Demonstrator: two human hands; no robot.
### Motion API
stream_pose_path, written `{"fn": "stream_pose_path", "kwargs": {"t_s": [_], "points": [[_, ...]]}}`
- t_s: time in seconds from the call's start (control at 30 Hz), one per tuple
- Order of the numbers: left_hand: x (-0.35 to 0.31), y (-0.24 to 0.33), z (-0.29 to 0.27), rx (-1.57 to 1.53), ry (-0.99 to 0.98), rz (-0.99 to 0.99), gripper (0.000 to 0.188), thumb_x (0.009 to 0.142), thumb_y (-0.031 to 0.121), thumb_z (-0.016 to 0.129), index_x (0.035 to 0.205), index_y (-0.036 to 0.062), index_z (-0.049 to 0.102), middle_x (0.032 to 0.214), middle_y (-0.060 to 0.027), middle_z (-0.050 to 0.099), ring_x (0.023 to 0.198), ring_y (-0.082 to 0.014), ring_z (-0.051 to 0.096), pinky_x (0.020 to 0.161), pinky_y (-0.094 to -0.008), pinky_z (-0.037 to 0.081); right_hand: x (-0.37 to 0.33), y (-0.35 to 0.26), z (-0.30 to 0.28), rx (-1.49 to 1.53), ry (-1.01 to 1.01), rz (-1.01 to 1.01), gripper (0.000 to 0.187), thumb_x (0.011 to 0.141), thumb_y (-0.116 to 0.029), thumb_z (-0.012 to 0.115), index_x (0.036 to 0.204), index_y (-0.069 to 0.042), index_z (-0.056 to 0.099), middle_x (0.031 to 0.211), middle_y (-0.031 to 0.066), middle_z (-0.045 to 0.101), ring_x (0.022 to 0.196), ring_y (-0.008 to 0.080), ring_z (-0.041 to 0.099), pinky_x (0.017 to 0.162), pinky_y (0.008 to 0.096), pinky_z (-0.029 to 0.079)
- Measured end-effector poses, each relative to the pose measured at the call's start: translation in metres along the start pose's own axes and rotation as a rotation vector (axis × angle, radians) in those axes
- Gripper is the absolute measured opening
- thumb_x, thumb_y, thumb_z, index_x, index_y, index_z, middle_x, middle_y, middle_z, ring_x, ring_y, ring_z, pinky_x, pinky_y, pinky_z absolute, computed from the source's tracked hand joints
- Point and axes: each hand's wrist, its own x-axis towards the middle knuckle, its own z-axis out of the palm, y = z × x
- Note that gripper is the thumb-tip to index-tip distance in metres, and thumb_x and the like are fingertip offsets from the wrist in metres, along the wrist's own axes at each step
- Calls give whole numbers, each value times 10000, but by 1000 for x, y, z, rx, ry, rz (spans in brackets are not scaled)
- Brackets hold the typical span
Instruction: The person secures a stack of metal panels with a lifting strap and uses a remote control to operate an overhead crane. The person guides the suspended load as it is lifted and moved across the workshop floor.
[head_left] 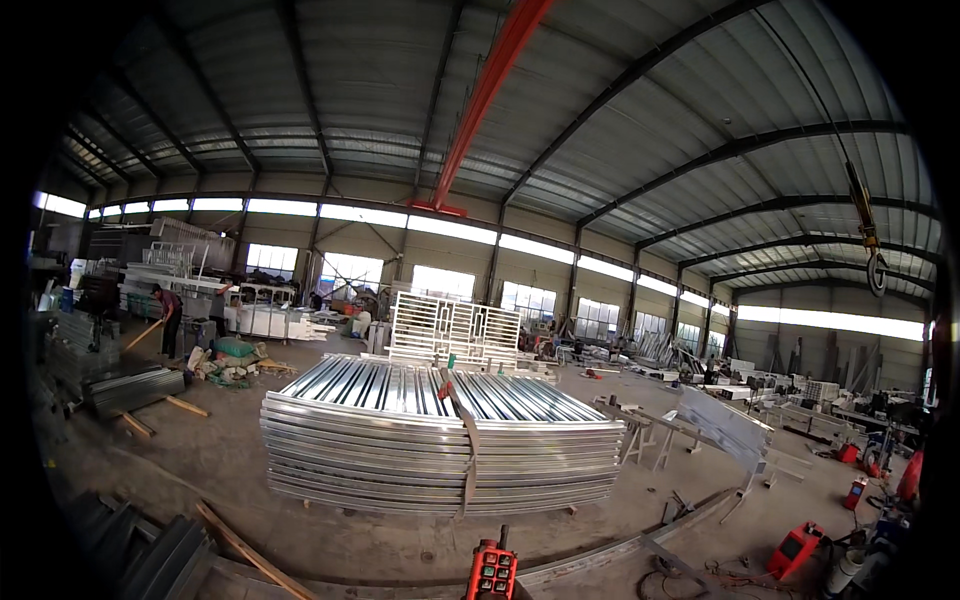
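Note:
A red crane remote control (493, 572) with dark buttons and a short black aerial rises upright at the middle of the lower edge. Whatever holds it lies below the picture, and neither of my hands shows. Beyond the remote stands a large stack of silvery ribbed metal panels (440, 465). A flat strap (470, 455) runs over its top and down the near side, with a red piece (445, 389) on top. High on the right hangs a crane hook (877, 272), apart from the stack. A red crane beam (490, 85) crosses under the roof.
White lattice frames (455, 330) stand behind the stack. A person (172, 322) bends with a wooden pole at the far left. A timber (250, 550) lies at the near left. Trestles (650, 435) and a red machine (797, 547) with cables are on the right.

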Motion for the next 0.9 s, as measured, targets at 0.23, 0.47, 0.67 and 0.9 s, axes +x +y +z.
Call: {"fn": "stream_pose_path", "kwargs": {"t_s": [0.23,0.47,0.67,0.9], "points": [[-10,-31,-2,-214,-5,-163,627,987,284,704,1523,57,470,903,3,618,770,-78,545,668,-281,463,6,-12,-8,-85,56,-26,622,925,-40,701,1498,-69,460,1246,46,650,1086,182,653,908,359,578],[-12,-50,-10,-18,-82,-302,613,1009,265,693,1519,16,462,1105,-87,696,973,-150,635,852,-332,536,4,-20,5,-111,-50,11,597,930,-80,728,1469,-73,470,1225,37,652,1074,161,646,904,345,570],[-7,-76,-20,-45,-108,-288,611,1004,287,701,1510,27,478,1121,-91,685,987,-148,623,848,-342,534,21,-17,13,-141,-70,-37,621,929,-63,737,1483,-87,456,1225,20,646,1069,145,639,905,342,571],[8,-36,-39,-20,-52,-361,663,986,350,709,1500,-3,482,1038,-61,673,887,-147,607,803,-319,515,40,-46,37,-348,-92,3,342,926,28,680,1253,-40,604,1054,28,693,955,123,666,833,324,570]]}}
